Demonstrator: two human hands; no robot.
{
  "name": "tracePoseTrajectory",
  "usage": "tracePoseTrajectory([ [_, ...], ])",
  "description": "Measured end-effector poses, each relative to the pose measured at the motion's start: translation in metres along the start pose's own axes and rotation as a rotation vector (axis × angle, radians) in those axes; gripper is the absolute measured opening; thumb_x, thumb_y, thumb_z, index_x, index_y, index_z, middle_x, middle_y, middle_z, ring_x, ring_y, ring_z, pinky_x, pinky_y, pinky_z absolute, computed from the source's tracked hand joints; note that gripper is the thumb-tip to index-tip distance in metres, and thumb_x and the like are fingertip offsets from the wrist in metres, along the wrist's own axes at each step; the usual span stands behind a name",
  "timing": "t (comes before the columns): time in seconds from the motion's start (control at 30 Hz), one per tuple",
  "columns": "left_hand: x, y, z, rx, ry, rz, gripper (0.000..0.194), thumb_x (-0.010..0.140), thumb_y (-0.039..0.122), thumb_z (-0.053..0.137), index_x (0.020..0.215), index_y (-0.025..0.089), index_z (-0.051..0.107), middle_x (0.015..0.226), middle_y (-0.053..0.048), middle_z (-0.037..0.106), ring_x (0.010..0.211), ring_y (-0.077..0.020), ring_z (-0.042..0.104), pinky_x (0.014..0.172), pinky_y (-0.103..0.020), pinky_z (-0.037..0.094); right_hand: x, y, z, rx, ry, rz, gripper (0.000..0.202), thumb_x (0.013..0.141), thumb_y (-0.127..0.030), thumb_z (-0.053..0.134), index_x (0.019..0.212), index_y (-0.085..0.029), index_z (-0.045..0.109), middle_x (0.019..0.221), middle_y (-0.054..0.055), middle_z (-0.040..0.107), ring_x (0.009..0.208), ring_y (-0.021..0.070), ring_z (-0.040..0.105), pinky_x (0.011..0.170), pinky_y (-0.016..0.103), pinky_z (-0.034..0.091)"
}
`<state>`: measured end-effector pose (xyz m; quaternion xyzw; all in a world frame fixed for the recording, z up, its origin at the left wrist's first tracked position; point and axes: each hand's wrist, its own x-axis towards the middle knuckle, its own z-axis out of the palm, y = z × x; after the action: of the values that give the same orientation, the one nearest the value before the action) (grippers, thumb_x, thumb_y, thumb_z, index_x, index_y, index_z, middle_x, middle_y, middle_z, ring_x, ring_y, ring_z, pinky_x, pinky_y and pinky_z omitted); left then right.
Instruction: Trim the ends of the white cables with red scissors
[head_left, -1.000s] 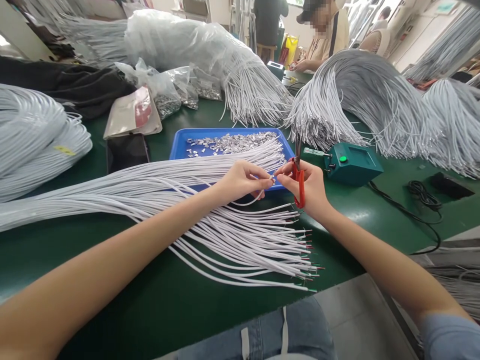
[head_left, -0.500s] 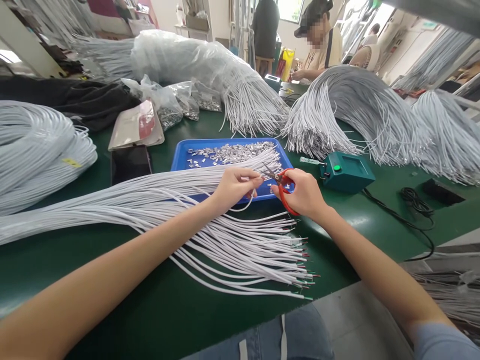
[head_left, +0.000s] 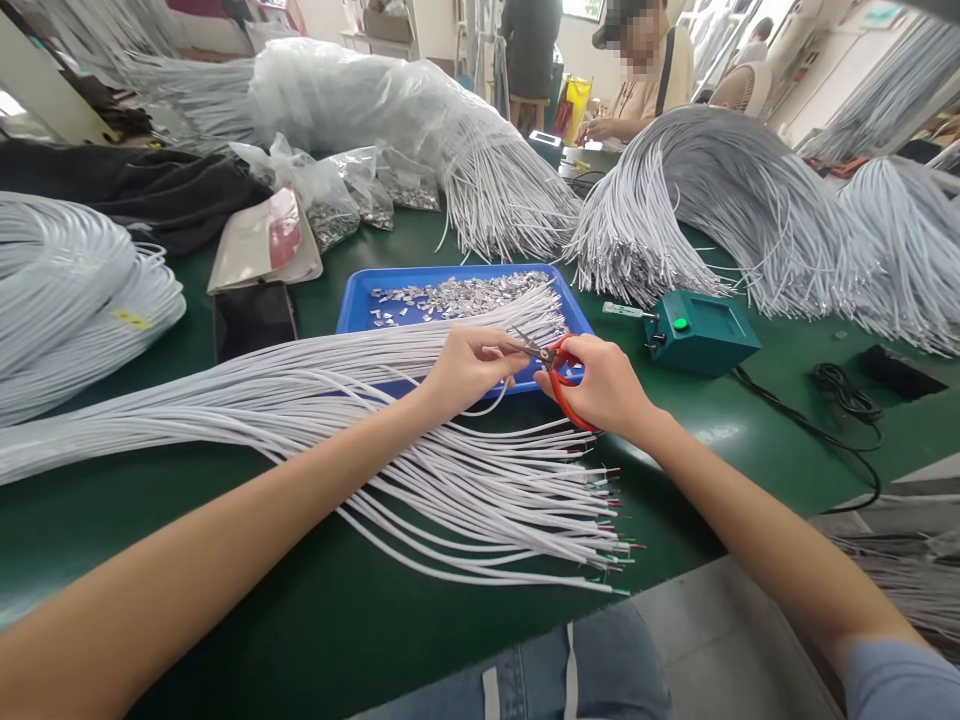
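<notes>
My left hand (head_left: pixel 471 368) pinches one white cable, whose free part curves below the fingers. Red-handled scissors (head_left: pixel 556 372) are in my right hand (head_left: pixel 600 380), with their blades pointing left at the left fingertips. Both hands are above the front edge of a blue tray (head_left: pixel 351 312), which holds small metal pieces (head_left: pixel 450 298) and the ends of a white cable bundle. Nearer to me, more white cables (head_left: pixel 480 500) fan out across the green table (head_left: pixel 247 570), with thin coloured wires showing at their ends.
Right of the tray sits a green device (head_left: pixel 705 335) with a black cord. Behind are grey cable bundles (head_left: pixel 757 190) and bags of metal parts (head_left: pixel 330 215). A phone (head_left: pixel 255 320) and a cable coil (head_left: pixel 67 300) lie left. Across the table a person (head_left: pixel 637 80) works.
The scissor blades have moved in to the left fingertips and look less widely spread. The whole view has shifted slightly. Both hands keep their hold.
</notes>
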<state>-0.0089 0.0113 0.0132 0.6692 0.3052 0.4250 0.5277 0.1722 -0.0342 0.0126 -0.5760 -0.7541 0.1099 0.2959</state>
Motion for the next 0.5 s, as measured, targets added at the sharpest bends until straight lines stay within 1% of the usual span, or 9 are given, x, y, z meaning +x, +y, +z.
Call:
tracePoseTrajectory([
  [0.2, 0.0, -0.0023, -0.0001, 0.006, -0.003, -0.007, 0.009, 0.065, 0.014, 0.071, 0.073, 0.012, 0.076, 0.06, -0.001, 0.065, 0.049, -0.0085, 0.056, 0.047, -0.019, 0.047, -0.0007, 0.0, 0.0012, 0.054, -0.008, 0.006, 0.019, 0.075, -0.037, 0.065, 0.077, -0.018, 0.062, 0.075, 0.005, 0.066, 0.072, 0.0202, 0.059, 0.063, 0.03, 0.04],
  [0.37, -0.0003, -0.0025, 0.0003, 0.033, -0.009, 0.019, 0.009, 0.067, 0.014, 0.071, 0.074, 0.012, 0.076, 0.062, -0.002, 0.065, 0.051, -0.0083, 0.055, 0.048, -0.019, 0.047, -0.0011, 0.0015, 0.002, 0.081, -0.02, 0.016, 0.021, 0.075, -0.037, 0.066, 0.079, -0.017, 0.062, 0.076, 0.005, 0.066, 0.072, 0.0194, 0.059, 0.064, 0.029, 0.04],
  [0.5, -0.0006, -0.0029, -0.0001, 0.069, -0.015, 0.046, 0.008, 0.068, 0.015, 0.071, 0.074, 0.012, 0.075, 0.062, -0.003, 0.065, 0.052, -0.0091, 0.055, 0.048, -0.02, 0.046, -0.0006, 0.0011, 0.001, 0.058, -0.019, 0.013, 0.021, 0.075, -0.038, 0.067, 0.077, -0.017, 0.061, 0.076, 0.005, 0.066, 0.07, 0.0185, 0.058, 0.062, 0.029, 0.039],
])
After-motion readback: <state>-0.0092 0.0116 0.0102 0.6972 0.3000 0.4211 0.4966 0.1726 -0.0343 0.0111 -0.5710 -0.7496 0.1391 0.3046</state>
